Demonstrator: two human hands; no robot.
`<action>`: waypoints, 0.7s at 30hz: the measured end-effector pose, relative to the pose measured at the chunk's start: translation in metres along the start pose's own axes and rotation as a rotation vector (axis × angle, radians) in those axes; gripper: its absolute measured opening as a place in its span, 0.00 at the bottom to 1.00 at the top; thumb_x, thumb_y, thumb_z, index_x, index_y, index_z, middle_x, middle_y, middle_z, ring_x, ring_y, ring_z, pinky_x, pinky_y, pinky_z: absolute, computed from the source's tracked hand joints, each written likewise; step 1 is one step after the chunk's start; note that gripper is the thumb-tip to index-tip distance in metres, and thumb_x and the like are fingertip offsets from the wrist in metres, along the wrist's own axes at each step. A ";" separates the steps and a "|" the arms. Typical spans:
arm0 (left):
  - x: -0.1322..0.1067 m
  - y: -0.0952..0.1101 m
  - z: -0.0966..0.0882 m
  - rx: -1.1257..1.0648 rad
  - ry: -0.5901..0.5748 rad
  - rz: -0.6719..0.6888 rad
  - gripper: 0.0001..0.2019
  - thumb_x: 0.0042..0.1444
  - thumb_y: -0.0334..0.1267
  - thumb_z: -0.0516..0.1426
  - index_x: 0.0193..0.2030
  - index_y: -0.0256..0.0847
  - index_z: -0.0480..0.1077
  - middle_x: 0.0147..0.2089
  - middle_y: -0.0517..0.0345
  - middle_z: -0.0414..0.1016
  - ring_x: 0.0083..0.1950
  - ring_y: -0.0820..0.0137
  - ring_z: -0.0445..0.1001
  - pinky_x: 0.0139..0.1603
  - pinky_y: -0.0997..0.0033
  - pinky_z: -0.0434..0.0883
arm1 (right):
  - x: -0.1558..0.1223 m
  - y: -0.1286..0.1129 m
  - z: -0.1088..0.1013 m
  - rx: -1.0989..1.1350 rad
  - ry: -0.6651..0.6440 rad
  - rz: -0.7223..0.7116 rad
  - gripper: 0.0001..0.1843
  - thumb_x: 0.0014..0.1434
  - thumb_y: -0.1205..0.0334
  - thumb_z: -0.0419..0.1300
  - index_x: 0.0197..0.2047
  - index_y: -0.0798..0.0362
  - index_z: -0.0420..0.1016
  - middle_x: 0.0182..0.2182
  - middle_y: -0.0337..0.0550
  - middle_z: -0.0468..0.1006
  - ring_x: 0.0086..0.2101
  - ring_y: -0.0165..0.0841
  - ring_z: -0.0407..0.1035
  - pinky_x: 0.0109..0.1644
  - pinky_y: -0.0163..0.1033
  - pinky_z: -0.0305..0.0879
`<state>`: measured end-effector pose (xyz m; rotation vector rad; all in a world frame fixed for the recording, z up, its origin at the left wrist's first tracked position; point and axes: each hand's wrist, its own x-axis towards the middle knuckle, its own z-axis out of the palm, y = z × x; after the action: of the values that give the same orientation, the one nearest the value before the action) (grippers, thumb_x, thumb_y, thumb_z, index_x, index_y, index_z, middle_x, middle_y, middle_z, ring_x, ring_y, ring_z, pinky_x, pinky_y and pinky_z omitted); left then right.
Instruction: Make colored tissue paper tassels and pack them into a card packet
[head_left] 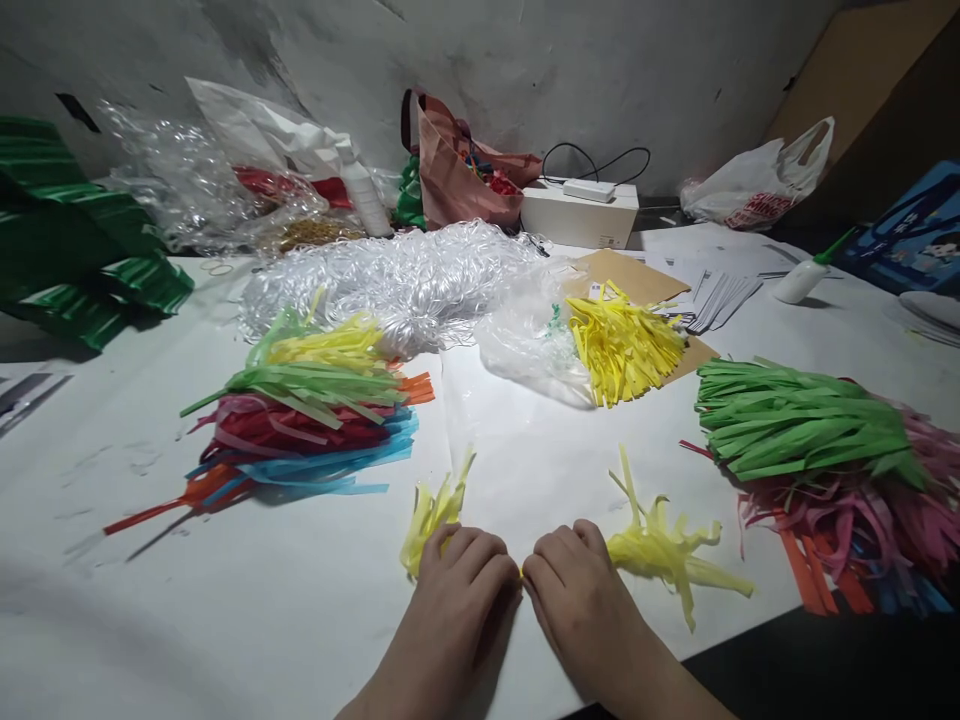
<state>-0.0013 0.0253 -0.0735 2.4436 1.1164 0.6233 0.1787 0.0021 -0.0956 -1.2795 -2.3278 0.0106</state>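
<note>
A yellow paper tassel (667, 548) lies across the front of the table with both of my hands closed on its middle. My left hand (469, 590) grips one side; a loose bunch of fringe sticks out beyond its fingers. My right hand (574, 590) grips the other side, and longer strips spread out to the right of it. Between the two hands a small twisted bit of yellow shows. My fingertips are mostly hidden under the hands.
Coloured tassels are piled at left (300, 420) and green ones (802, 420) at right. Behind are a yellow fringe bundle (626, 345), a heap of white cord (405, 280), a glue bottle (802, 280), a pink bag (450, 170) and a white box (577, 220).
</note>
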 end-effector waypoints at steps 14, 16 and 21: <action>0.000 0.006 0.002 0.202 0.073 -0.117 0.12 0.65 0.27 0.49 0.33 0.42 0.70 0.36 0.56 0.74 0.40 0.62 0.70 0.50 0.53 0.58 | -0.022 0.039 -0.028 -0.043 0.024 0.216 0.11 0.68 0.71 0.51 0.35 0.50 0.68 0.34 0.41 0.71 0.38 0.38 0.66 0.54 0.51 0.51; 0.005 0.009 -0.001 0.262 0.024 -0.170 0.12 0.62 0.26 0.50 0.31 0.42 0.70 0.35 0.56 0.73 0.39 0.61 0.70 0.49 0.52 0.58 | -0.019 0.037 -0.030 -0.083 0.034 0.240 0.11 0.67 0.71 0.51 0.33 0.51 0.68 0.32 0.41 0.71 0.37 0.39 0.66 0.54 0.52 0.51; 0.012 0.010 0.001 0.376 0.005 -0.018 0.11 0.56 0.22 0.55 0.33 0.43 0.71 0.38 0.57 0.76 0.41 0.62 0.70 0.53 0.50 0.58 | -0.015 0.029 -0.026 -0.081 0.108 0.205 0.13 0.67 0.74 0.50 0.33 0.51 0.68 0.31 0.40 0.71 0.36 0.38 0.66 0.56 0.53 0.50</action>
<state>0.0120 0.0287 -0.0663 2.7389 1.3604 0.4446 0.2195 0.0006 -0.0852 -1.5150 -2.1171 -0.0839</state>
